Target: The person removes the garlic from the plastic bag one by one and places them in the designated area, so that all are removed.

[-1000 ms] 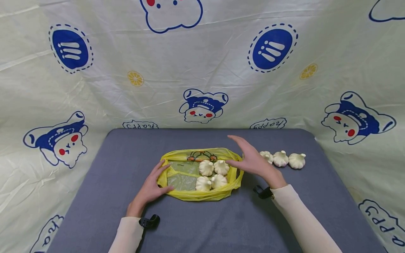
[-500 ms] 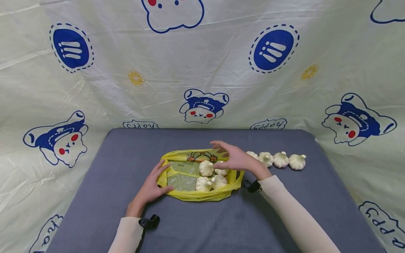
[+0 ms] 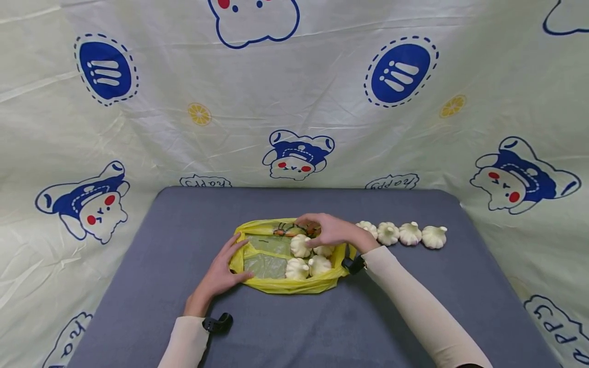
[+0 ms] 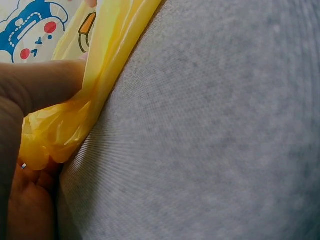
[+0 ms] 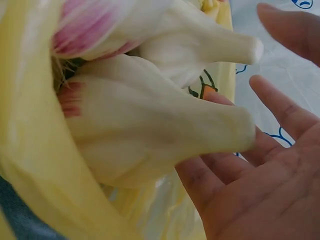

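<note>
A grey desk carries a crinkled yellow bag at its middle, mouth spread flat. The left hand pinches the bag's left rim. The right hand, fingers relaxed and spread, rests over pale garlic bulbs inside. Four more bulbs line up toward the right edge.

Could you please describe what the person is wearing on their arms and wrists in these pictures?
Both arms wear long, close-fitting cream sleeves that end at the wrists, leaving the left hand and the right hand bare. A small black device is strapped at each wrist: one on the left, one on the right. No rings, gloves or cables show.
</note>
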Action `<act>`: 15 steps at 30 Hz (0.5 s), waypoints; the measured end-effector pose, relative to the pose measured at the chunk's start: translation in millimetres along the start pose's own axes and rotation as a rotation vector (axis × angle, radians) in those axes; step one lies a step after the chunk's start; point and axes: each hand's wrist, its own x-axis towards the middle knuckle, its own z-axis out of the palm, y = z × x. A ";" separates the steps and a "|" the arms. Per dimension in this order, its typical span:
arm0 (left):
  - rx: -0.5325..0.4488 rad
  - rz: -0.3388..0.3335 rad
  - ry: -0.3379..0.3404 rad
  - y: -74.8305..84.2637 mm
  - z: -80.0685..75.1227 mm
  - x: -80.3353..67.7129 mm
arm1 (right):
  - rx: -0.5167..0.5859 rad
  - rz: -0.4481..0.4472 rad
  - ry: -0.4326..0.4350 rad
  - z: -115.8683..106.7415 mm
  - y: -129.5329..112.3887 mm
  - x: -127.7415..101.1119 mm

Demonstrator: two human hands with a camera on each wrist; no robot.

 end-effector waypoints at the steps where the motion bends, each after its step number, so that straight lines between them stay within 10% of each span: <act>1: -0.002 0.003 0.002 0.5 -0.2 0.1 | -0.003 0.000 -0.009 0.2 0.6 1.0; 15: -0.001 0.023 0.009 -1.3 0.6 0.6 | 0.018 0.010 -0.045 6.2 10.6 8.2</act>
